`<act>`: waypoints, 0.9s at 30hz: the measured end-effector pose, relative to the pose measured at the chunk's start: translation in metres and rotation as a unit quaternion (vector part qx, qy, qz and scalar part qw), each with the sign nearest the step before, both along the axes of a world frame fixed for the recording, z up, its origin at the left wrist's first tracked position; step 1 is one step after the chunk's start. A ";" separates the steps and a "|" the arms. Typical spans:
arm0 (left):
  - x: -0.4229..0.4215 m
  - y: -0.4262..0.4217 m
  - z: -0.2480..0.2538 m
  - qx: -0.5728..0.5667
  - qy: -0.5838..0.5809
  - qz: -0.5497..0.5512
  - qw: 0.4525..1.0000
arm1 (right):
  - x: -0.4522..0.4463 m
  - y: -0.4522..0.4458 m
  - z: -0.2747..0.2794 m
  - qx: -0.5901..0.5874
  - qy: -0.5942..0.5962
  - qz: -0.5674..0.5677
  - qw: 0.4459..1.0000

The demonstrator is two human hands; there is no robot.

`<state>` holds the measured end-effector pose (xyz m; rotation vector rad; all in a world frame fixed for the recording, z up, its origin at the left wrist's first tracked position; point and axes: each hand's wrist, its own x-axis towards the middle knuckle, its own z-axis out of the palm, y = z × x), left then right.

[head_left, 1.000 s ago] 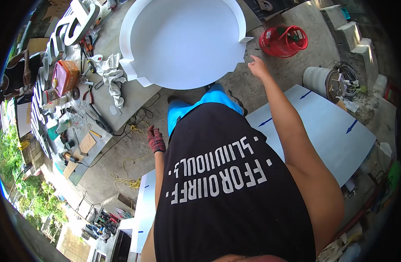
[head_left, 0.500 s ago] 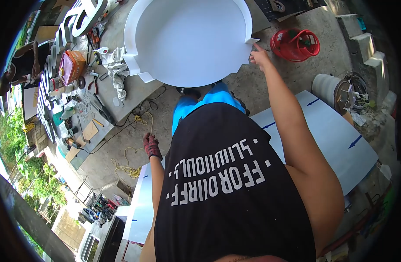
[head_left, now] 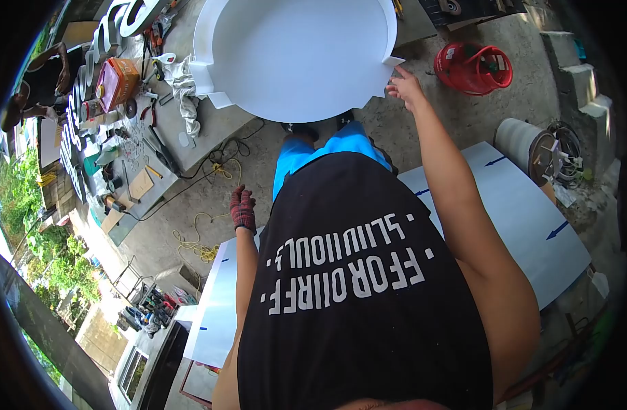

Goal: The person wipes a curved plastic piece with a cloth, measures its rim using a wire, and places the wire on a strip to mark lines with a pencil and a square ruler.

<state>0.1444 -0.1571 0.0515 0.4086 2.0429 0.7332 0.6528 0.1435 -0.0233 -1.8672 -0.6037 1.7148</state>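
Observation:
A large white round panel with a raised rim [head_left: 300, 61] lies ahead of me at the top of the view, with small folded tabs along its near edge. Beside its right tab is my right hand [head_left: 405, 87], bare, fingers apart and the index finger stretched toward the tab; whether it touches is hard to tell. My left hand [head_left: 242, 208] wears a dark red and black knit glove. It hangs over the floor at my left side, fingers loosely extended, holding nothing.
A workbench [head_left: 218, 119] on the left carries pliers, a white cloth [head_left: 185, 96], an orange tub [head_left: 119, 83] and metal letters. Cables [head_left: 221, 171] trail on the floor. A red gas cylinder [head_left: 472, 68] stands right; white sheets with blue arrows [head_left: 494, 205] lie beside me. Another person [head_left: 47, 85] is far left.
My left hand has risen slightly and its fingers have straightened. My right hand has shifted a little from the tab and its fingers have spread. The view has moved slightly.

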 end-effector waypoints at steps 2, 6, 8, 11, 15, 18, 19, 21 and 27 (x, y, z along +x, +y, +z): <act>0.003 0.004 0.004 0.007 -0.008 0.004 1.000 | -0.005 -0.003 0.002 0.002 -0.005 0.000 1.000; 0.006 0.001 -0.001 -0.011 -0.023 0.006 1.000 | -0.010 -0.009 -0.006 0.020 -0.037 0.019 0.999; 0.010 -0.005 -0.007 -0.007 -0.030 0.005 1.000 | -0.015 -0.013 -0.007 0.034 -0.079 0.065 0.994; 0.013 -0.015 -0.008 -0.023 -0.047 0.000 0.999 | -0.022 -0.030 -0.022 0.075 -0.210 0.164 0.961; 0.017 -0.022 -0.008 -0.038 -0.070 0.012 0.997 | -0.029 -0.051 -0.019 0.103 -0.317 0.247 0.910; 0.014 -0.031 -0.017 -0.034 -0.070 0.014 0.997 | -0.027 -0.063 -0.021 0.130 -0.327 0.285 0.892; 0.013 -0.030 -0.021 -0.032 -0.071 0.015 0.997 | -0.026 -0.067 -0.018 0.134 -0.329 0.303 0.884; 0.015 -0.032 -0.022 -0.036 -0.066 0.010 0.997 | -0.023 -0.071 -0.016 0.122 -0.327 0.308 0.885; 0.053 0.024 0.013 0.067 0.216 -0.351 0.909 | -0.011 -0.077 -0.003 0.137 -0.308 0.346 0.876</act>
